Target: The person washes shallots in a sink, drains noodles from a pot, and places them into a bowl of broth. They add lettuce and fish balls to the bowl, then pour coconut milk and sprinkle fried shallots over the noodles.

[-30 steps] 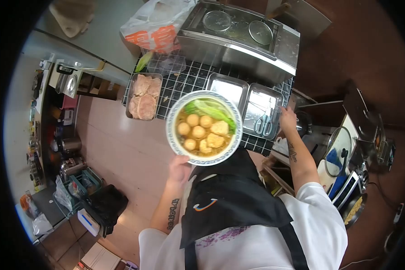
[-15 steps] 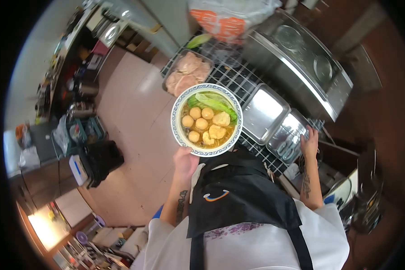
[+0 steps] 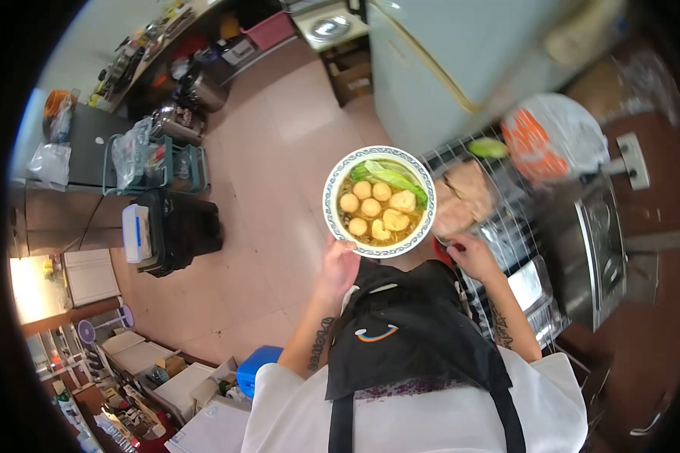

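Observation:
My left hand [image 3: 341, 266] grips the near rim of a white bowl [image 3: 329, 198] with a blue patterned edge. Inside the bowl are several round balls [image 3: 371, 207], pale yellow chunks [image 3: 395, 220] and green leaves [image 3: 397, 180] in broth. My right hand [image 3: 471, 257] is right of the bowl, beside a tray of raw meat [image 3: 465, 196], its fingers partly curled and apart, with no object visible in them. Whether it touches the tray's edge cannot be made out.
A wire rack [image 3: 523, 226] holds metal trays [image 3: 529, 285], a green vegetable [image 3: 488, 147] and a white-and-orange bag [image 3: 555, 140]. A tall pale cabinet [image 3: 423, 83] stands ahead, a black bin [image 3: 193, 232] to the left, and a blue container [image 3: 258, 370] at lower left.
The view has turned left, so the rack now lies further right. My left hand still holds the bowl. My right hand has moved from the metal trays to beside the meat tray.

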### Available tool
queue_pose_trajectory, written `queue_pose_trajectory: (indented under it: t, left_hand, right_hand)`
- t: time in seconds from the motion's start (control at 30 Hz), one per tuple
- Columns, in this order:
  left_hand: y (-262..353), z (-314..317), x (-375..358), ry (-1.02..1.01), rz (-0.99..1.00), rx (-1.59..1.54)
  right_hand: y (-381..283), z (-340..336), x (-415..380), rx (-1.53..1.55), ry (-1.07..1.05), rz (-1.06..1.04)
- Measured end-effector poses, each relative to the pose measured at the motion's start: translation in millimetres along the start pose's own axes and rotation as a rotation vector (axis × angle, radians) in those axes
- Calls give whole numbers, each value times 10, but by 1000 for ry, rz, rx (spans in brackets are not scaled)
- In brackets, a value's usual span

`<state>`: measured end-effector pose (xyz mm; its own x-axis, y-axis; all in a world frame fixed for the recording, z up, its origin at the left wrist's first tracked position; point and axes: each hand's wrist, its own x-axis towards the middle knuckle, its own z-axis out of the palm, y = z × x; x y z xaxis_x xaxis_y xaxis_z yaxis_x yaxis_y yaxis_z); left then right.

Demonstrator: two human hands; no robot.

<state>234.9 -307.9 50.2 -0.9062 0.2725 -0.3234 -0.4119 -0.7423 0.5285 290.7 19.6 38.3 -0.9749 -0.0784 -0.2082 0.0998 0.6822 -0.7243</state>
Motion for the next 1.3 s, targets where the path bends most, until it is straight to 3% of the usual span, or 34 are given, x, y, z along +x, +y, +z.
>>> queue_pose_trajectory:
  t: [0.37, 0.67, 0.93, 1.3]
  left_hand:
    - [2898, -596, 2019, 113, 149, 43]
    - [5180, -1133, 4415, 273, 247, 74]
    - [7106, -1552, 6868, 289, 335, 58]
    - [9256, -2385, 10204, 278, 232, 76]
  right_hand:
    - [-1721, 677, 2952, 75, -217, 53]
    - [-2688, 931, 6508, -69, -320, -83]
    - [-4205, 642, 9520, -69, -249, -236]
    - [-5302, 976, 13207, 22, -117, -99]
